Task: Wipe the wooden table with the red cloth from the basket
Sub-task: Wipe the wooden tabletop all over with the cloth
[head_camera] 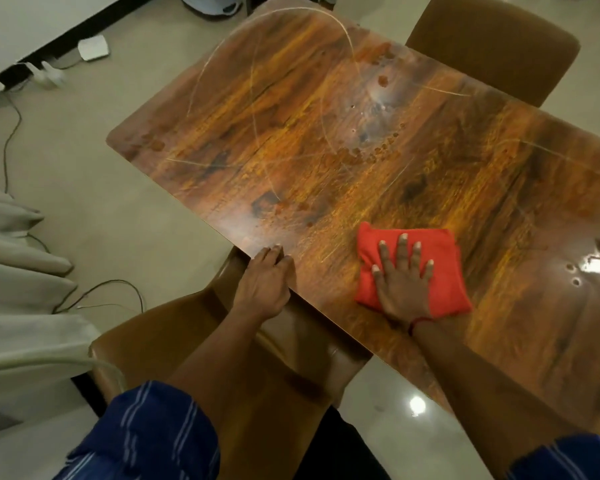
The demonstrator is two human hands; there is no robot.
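At the far left of the frame hangs a pale curtain, and cables trail over the grey floor beside it. In the upper left, a white box and a power strip lie on the floor by the wall.

At lower left is a blue striped sleeve, and the bare forearm reaches up from it across a brown chair tucked under the table's near edge. The left hand rests on that edge left of centre, with its fingers lying loosely bent on the top. It grasps nothing, and its thumb is hidden.

The table fills the middle and right of the frame. Its glossy wood is marked with thin curved streaks, and droplets are scattered around the centre.

Right of the left hand and apart from it, the red cloth lies folded into a rough square on the table near the near edge. The right hand presses flat on the cloth's left half, palm down and fingers straight and spread, not clenched. A red thread circles that wrist.

In the upper right, a second chair stands at the table's far side. Glare shines on the wood at the right edge, and another blue sleeve shows at lower right.
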